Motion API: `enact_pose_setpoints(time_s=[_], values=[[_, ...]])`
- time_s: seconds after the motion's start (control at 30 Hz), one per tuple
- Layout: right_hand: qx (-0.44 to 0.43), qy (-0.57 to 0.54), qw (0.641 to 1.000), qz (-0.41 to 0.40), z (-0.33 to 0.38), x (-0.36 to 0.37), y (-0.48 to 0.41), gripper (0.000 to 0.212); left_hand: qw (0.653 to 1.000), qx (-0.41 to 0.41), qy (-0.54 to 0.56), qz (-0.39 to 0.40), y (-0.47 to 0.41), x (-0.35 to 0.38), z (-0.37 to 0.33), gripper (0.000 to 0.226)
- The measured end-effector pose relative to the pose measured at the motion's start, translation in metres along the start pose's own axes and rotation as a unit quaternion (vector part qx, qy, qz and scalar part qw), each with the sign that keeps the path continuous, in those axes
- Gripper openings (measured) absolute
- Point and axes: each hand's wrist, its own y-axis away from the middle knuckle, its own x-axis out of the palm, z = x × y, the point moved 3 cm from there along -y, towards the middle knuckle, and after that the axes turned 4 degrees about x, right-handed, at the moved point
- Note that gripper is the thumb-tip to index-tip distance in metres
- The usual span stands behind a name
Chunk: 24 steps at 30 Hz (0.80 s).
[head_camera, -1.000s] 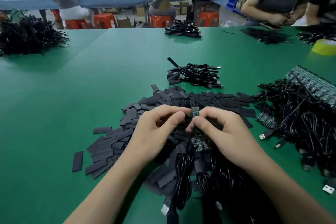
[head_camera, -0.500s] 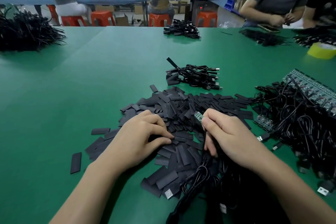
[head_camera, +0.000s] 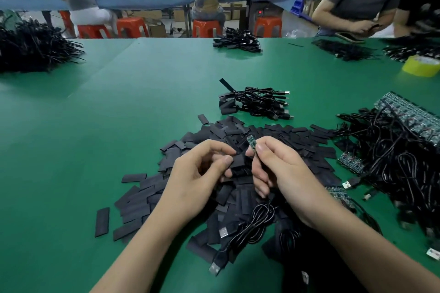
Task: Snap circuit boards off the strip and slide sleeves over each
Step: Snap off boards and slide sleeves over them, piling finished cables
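Right hand (head_camera: 281,169): thumb and forefinger pinch the small green board (head_camera: 251,142) near its lower end, with the free end pointing up and away. Its black cable (head_camera: 257,221) drops from under the palm and coils over the heap below.

Left hand (head_camera: 197,173): thumb and fingers are curled round one flat black sleeve (head_camera: 238,162). The sleeve is just beside the board, below its tip, and not yet on it. Cannot tell whether the sleeve's mouth is open.

Step in hand, my reading: threading.
- Squeeze the sleeve's edges so the mouth gapes.
- Line the mouth up with the board's free end and push along its length.
- Keep the right pinch low so it does not block the sleeve.

Around:
- Loose sleeves (head_camera: 214,135) are heaped under both hands, mid green table (head_camera: 119,114). There is a risk of snagging or picking up two.
- A bundle of sleeved cables (head_camera: 257,102) lies beyond the heap.
- Toward the right edge is a cable tangle (head_camera: 392,154) with board strips (head_camera: 409,114) on top.
- A yellow tape roll (head_camera: 421,66) sits near the far right corner.
- A black wire heap (head_camera: 35,47) lies at the far left edge.
- Nothing stands between sleeve and board.
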Motion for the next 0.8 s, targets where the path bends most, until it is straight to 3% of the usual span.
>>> enact_pose_setpoints(time_s=[0.17, 0.23, 0.4, 0.57, 0.8], values=[[-0.009, 0.031, 0.999, 0.028, -0.002, -0.002, 0.005, 0.023, 1.0, -0.002, 0.009, -0.001, 0.002, 0.012, 0.0, 0.023], [-0.01, 0.041, 0.999, 0.016, -0.003, -0.004, 0.006, 0.022, 0.999, 0.021, -0.038, 0.001, 0.003, 0.012, -0.001, 0.014], [-0.005, 0.033, 0.999, 0.011, -0.003, -0.004, 0.008, 0.022, 0.982, 0.107, -0.155, -0.033, 0.003, 0.009, -0.009, 0.025], [0.003, -0.018, 1.0, 0.02, -0.002, -0.005, 0.008, 0.031, 0.994, 0.042, -0.072, -0.076, 0.0, 0.004, -0.001, 0.026], [-0.009, -0.032, 0.998, 0.05, -0.002, -0.007, 0.008, 0.01, 0.995, 0.015, -0.029, -0.091, -0.002, 0.003, 0.002, 0.027]])
